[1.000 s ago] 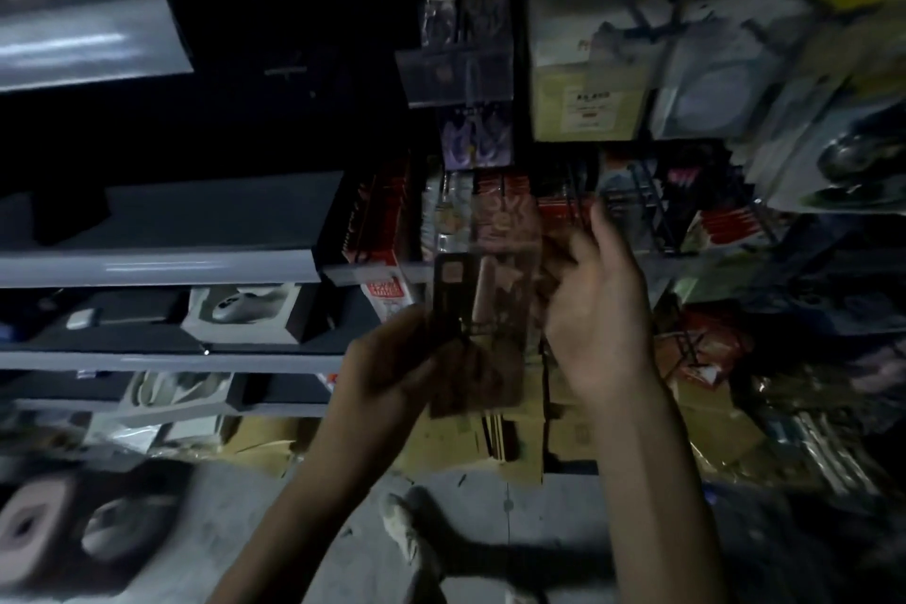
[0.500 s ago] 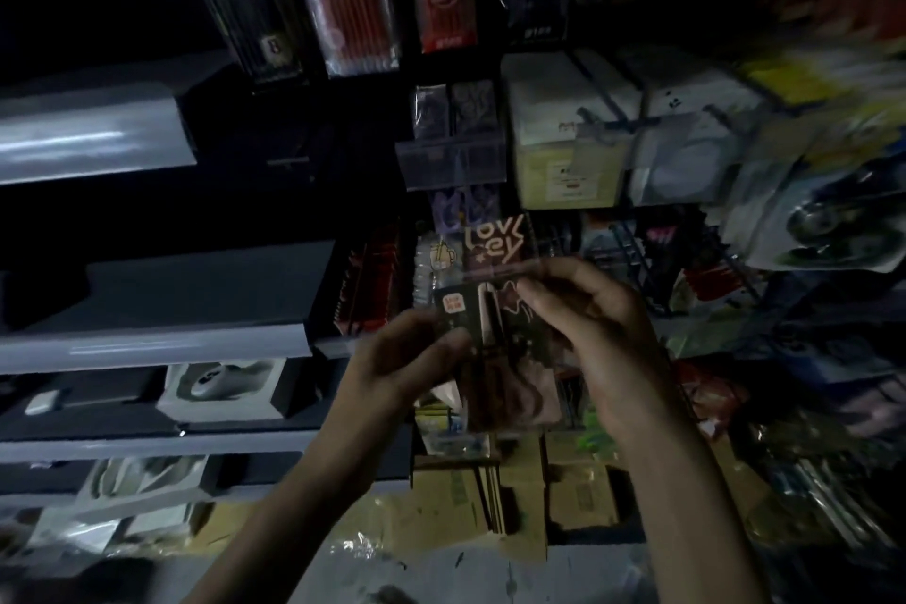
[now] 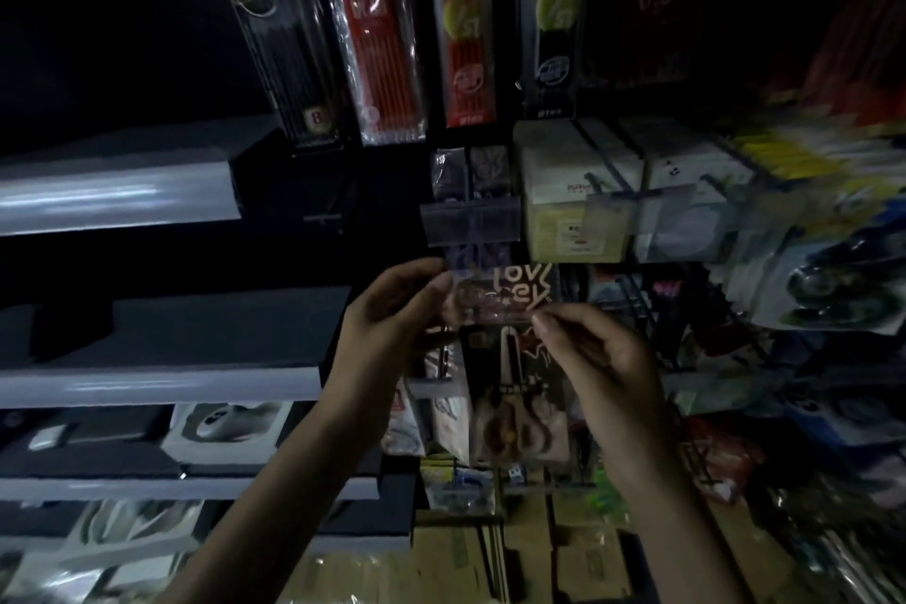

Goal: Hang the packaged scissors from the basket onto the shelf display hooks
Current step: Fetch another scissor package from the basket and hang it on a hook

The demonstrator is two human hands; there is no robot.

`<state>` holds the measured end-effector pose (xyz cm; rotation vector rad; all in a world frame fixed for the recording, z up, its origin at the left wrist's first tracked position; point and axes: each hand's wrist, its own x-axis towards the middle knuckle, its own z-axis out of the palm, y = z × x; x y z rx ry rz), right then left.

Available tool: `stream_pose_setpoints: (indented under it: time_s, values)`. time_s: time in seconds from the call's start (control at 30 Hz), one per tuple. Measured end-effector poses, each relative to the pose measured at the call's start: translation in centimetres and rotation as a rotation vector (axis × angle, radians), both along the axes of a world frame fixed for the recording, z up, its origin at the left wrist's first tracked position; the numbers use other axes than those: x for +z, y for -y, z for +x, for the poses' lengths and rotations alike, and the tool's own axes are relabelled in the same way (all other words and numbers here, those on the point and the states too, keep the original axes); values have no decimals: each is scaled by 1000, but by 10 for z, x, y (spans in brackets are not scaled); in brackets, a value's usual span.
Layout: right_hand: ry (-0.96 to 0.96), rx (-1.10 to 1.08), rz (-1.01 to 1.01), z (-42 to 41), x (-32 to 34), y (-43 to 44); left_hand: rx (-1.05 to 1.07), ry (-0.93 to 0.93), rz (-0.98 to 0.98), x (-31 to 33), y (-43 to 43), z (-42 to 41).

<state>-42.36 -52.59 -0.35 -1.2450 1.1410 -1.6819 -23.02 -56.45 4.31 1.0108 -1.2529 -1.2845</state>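
Grey shelves [image 3: 162, 385] fill the left of the frame. At centre the left hand [image 3: 387, 324] pinches the upper left edge of the packaged scissors [image 3: 512, 358], held upright just below a clear tag holder [image 3: 470, 223]; the right hand [image 3: 608, 358] pinches the pack's top flap from the right.

- The packaged scissors [image 3: 512, 358] are a tall, narrow clear pack with pale "lov ey" lettering on its header. A pale closed blade points up and pinkish handles sit at the bottom.
- The pack is upright in the air in front of the shelf. The left grip [image 3: 392, 314] pinches its upper left edge and the right grip [image 3: 603, 358] its upper right.
- The display hook [image 3: 470, 223], with a clear tag plate at its front, sits just above the header. In the dim light the header seems not yet threaded on.
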Motion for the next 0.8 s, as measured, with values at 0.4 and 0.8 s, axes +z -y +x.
stream_pose_setpoints:
  time_s: [0.4,0.8]
  values:
    - [-175,-187,-68,-9,-14,0,-8,-37,-14,25,13,3]
    - [-109,-145,-13,-2,-10,1,-129,-85,-115,53,1,5]
